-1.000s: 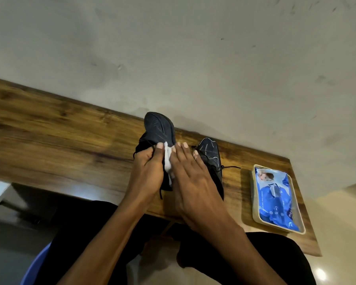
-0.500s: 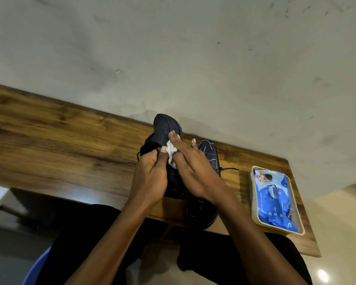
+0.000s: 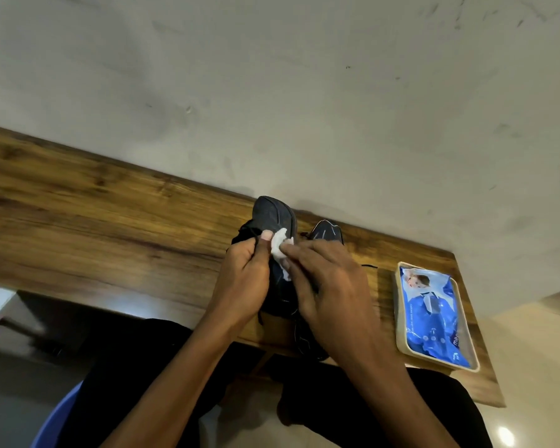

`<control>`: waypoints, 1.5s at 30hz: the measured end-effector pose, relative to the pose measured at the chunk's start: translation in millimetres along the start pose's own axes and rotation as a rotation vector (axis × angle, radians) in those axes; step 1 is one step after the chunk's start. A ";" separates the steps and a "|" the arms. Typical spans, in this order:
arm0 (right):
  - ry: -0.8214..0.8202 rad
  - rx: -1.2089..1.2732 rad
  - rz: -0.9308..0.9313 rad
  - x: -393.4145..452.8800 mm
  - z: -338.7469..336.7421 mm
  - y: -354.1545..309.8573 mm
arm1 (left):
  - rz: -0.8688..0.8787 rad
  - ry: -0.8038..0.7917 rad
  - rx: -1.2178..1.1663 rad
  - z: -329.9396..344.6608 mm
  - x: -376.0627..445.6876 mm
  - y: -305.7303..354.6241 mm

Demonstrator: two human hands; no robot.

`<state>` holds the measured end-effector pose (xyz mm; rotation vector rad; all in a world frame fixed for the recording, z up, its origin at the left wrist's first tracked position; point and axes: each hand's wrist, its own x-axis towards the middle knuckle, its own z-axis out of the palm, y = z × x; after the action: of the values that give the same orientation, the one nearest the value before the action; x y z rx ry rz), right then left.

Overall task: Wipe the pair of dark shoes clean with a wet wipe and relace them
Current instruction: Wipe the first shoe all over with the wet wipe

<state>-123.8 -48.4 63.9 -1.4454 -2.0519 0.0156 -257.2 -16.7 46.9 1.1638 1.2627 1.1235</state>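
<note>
Two dark shoes are on the wooden table. One shoe is gripped by the left hand, while the soft, limp wet wipe is pinched by the right hand. Being light, the shoe is probably best held at its firmer sides.

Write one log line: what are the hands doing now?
step: wiping | left hand: holds shoe | right hand: presses wet wipe on it

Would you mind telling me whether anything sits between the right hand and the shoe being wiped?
Only the wipe: the right hand presses it onto the shoe, which the left hand grips. Nothing else intervenes.
</note>
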 end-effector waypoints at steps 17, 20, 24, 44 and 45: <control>-0.206 0.112 0.043 16.6 5.9 -9.3 | -0.058 -0.334 -0.321 -22.2 -3.1 -2.9; -0.232 0.156 0.076 20.1 5.4 -4.6 | -0.032 -0.398 -0.309 -24.3 -6.9 -5.4; -0.144 0.161 0.010 13.5 5.9 -2.0 | 0.022 -0.397 -0.312 -24.7 -7.9 -9.8; -0.141 0.168 0.019 28.7 18.6 1.1 | 0.041 -0.261 -0.385 -17.3 -1.6 -2.3; -0.145 0.175 0.044 33.2 17.4 1.9 | 0.040 -0.272 -0.389 -18.2 -2.4 -2.3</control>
<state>-137.6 -13.6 65.0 -1.4154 -2.0755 0.3180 -275.4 -19.1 45.3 1.0074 0.7736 1.1349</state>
